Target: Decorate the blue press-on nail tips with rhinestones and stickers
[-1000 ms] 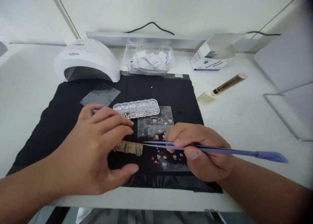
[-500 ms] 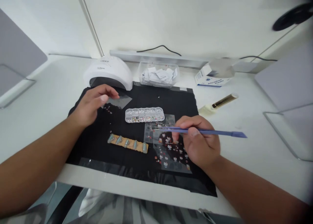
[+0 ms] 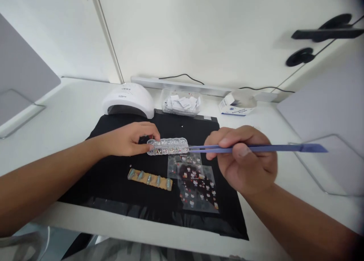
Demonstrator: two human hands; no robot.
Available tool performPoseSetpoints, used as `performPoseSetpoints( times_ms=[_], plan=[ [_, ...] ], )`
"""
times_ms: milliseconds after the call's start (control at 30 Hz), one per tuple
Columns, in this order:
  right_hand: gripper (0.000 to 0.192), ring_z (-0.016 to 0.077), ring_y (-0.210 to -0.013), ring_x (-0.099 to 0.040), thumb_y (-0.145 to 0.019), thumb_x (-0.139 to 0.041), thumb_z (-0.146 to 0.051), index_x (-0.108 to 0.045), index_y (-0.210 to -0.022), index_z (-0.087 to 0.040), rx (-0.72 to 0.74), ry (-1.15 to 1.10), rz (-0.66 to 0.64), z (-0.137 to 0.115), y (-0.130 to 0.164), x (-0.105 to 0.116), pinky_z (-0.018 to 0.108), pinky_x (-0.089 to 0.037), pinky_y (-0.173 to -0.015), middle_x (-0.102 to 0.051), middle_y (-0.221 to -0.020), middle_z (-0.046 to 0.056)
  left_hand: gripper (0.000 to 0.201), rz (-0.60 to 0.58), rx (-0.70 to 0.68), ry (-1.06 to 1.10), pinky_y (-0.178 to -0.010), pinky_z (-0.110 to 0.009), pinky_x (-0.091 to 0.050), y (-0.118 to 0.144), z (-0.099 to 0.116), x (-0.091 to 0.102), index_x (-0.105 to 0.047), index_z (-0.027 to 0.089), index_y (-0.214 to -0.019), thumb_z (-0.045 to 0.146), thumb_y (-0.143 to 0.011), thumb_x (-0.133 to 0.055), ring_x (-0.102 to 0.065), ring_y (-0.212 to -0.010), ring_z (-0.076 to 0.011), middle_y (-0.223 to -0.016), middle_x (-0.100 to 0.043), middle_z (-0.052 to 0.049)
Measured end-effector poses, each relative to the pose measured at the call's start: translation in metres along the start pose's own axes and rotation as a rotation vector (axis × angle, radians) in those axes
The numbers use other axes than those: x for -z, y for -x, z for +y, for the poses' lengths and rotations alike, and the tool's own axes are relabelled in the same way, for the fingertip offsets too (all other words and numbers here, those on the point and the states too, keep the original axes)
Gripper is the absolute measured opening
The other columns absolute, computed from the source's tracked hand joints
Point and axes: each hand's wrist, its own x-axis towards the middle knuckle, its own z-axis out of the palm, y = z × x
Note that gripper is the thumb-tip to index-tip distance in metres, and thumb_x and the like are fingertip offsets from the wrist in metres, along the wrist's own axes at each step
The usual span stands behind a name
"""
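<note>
Blue tweezers [image 3: 256, 148] pinched in right hand [image 3: 247, 163], tips at the gem box [image 3: 168, 146] | left hand [image 3: 129, 140] fingers closed on box end, keeping it steady on the black mat [image 3: 113, 173] | nail strip [image 3: 149, 178] just below.

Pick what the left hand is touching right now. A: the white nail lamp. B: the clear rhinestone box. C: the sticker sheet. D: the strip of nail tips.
B: the left hand grips the end of the clear rhinestone box, while the right hand holds blue tweezers toward it.
</note>
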Motion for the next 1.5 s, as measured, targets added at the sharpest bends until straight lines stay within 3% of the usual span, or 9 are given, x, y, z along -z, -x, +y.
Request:
performPoseSetpoints(
  times_ms=[100, 267, 400, 600, 1500],
  plan=[
    [0.013, 0.0137, -0.056, -0.057, -0.093, -0.055, -0.022, -0.068, -0.090, -0.019, -0.017, -0.029, -0.043, 0.015, -0.008, -0.010, 0.029, -0.045, -0.050, -0.062, -0.067, 0.001, 0.017, 0.004, -0.114, 0.034, -0.085, -0.030, -0.051, -0.008, -0.017, -0.010, -0.064, 0.016, -0.100, 0.015, -0.086, -0.055, -0.062, -0.092, -0.0160, -0.100, -0.066, -0.008],
    [0.014, 0.0125, -0.053, -0.053, -0.092, -0.052, -0.022, -0.064, -0.089, -0.019, -0.040, 0.020, -0.103, 0.055, 0.002, -0.013, 0.026, -0.043, -0.048, -0.058, -0.065, 0.000, 0.010, 0.067, -0.188, 0.082, -0.082, -0.028, -0.051, -0.009, -0.037, -0.022, -0.064, 0.016, -0.095, 0.022, -0.090, -0.056, -0.062, -0.090, -0.0161, -0.096, -0.065, -0.009],
    [0.012, 0.0137, -0.054, -0.054, -0.088, -0.051, -0.019, -0.063, -0.085, -0.018, -0.049, 0.144, -0.199, 0.071, 0.005, -0.005, 0.027, -0.045, -0.050, -0.057, -0.063, 0.001, 0.008, 0.075, -0.193, 0.075, -0.079, -0.031, -0.049, -0.011, -0.042, -0.026, -0.063, 0.017, -0.092, 0.024, -0.090, -0.059, -0.060, -0.082, -0.0164, -0.090, -0.067, -0.007],
    [0.017, 0.0159, -0.061, -0.060, -0.080, -0.048, -0.008, -0.060, -0.087, -0.017, 0.047, 0.370, -0.407, 0.073, -0.001, -0.001, 0.031, -0.052, -0.060, -0.062, -0.067, 0.003, 0.008, 0.056, -0.178, 0.076, -0.078, -0.032, -0.046, -0.014, -0.043, -0.027, -0.062, 0.016, -0.089, 0.020, -0.092, -0.056, -0.060, -0.079, -0.0158, -0.086, -0.068, -0.006],
    [0.015, 0.0152, -0.073, -0.066, -0.096, -0.043, -0.017, -0.057, -0.092, -0.017, -0.064, 0.552, -0.555, 0.068, 0.002, 0.001, 0.030, -0.056, -0.067, -0.065, -0.074, 0.002, 0.009, 0.048, -0.165, 0.123, -0.078, -0.029, -0.041, -0.014, -0.046, -0.029, -0.062, 0.016, -0.090, 0.017, -0.095, -0.054, -0.057, -0.079, -0.0142, -0.085, -0.068, -0.002]
  ],
)
